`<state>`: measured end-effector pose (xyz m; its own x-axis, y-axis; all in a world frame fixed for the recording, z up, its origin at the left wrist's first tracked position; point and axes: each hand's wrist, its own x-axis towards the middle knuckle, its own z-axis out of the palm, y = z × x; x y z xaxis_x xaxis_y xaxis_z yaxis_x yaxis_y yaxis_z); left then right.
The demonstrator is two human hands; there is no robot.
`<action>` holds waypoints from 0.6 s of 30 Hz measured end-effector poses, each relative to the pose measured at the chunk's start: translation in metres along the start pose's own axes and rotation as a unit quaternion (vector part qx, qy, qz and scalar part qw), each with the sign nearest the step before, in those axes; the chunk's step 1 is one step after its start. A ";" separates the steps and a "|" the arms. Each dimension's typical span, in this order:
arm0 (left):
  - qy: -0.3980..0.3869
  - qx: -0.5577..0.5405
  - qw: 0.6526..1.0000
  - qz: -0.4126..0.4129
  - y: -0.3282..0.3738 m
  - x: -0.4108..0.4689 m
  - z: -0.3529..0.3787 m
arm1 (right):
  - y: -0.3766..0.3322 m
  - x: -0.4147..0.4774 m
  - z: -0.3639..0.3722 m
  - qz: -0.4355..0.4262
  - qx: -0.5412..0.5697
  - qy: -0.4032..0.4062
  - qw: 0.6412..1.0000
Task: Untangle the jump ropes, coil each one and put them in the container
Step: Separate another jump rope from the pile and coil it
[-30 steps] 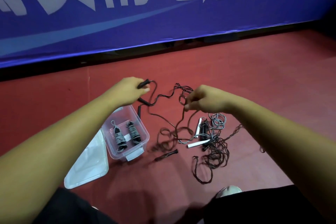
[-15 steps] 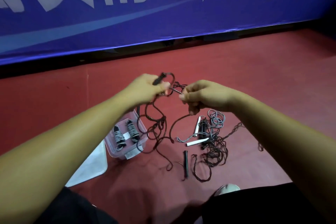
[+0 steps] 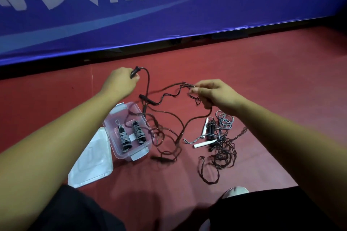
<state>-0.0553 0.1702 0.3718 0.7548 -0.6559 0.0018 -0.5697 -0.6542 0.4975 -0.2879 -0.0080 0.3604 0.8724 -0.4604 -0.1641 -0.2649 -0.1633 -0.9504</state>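
head: both hands (image 3: 120, 82) pinch the dark rope (image 3: 165, 93).

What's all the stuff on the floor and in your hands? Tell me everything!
box: one, clear, on the floor, left of the ropes
coiled ropes: two, grey on black handles, in the box
lid: one, whitish, on the floor by the box
dark rope: one, held up between both hands, trailing to the floor
tangle: one pile, dark and grey cords with white handles, on the floor, right
banner: one, blue with white letters, behind
left hand: gripping a black handle
right hand: pinching the cord
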 end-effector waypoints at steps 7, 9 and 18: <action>-0.232 -0.296 0.920 0.111 0.060 -0.040 0.013 | -0.046 0.002 0.029 -0.023 0.055 -0.067 0.996; -0.247 -0.332 0.903 0.118 0.060 -0.041 0.015 | -0.051 0.001 0.022 -0.005 0.060 -0.088 0.994; -0.022 -0.474 0.878 -0.056 0.044 -0.019 0.009 | 0.006 -0.002 -0.005 0.042 -0.086 -0.139 0.986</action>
<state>-0.0979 0.1502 0.3858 0.7638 -0.6349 -0.1165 0.0501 -0.1218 0.9913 -0.2931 -0.0129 0.3559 0.9166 -0.2264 -0.3296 -0.3866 -0.2911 -0.8751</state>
